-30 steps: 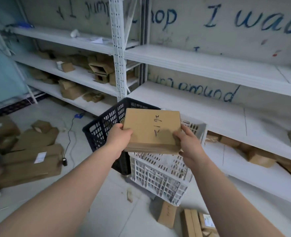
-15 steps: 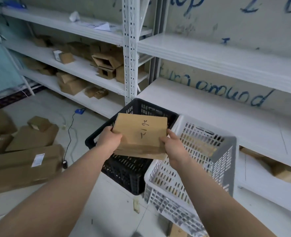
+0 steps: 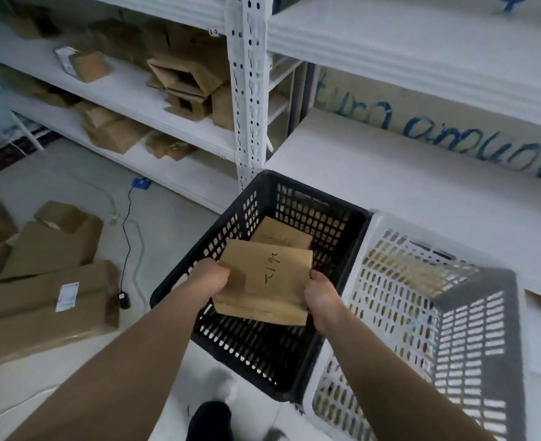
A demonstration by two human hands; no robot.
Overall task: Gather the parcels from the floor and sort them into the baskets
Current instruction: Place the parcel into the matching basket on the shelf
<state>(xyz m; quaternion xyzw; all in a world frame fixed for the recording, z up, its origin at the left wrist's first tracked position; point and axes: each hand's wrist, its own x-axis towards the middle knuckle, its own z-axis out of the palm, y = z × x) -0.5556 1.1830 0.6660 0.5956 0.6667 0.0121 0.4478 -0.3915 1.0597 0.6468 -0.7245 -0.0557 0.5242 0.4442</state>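
I hold a flat brown cardboard parcel point(image 3: 267, 278) with handwriting on top, over the open black basket point(image 3: 339, 214). My left hand point(image 3: 210, 278) grips its left edge and my right hand point(image 3: 321, 297) grips its right edge. Another brown parcel point(image 3: 282, 237) lies inside the black basket, partly hidden by the one I hold. A white basket point(image 3: 472, 316) stands right beside the black one, on its right; cardboard shows through its slots.
White metal shelving point(image 3: 247, 90) stands behind the baskets, with several cardboard boxes point(image 3: 183, 78) on the left shelves. More boxes point(image 3: 50, 281) lie piled on the floor at left, near a black cable point(image 3: 126, 237). My foot point(image 3: 210, 421) is at the bottom.
I have stepped closer and the view has tilted down. The parcel has moved down and forward, from above the rims of both baskets to over the black basket's opening.
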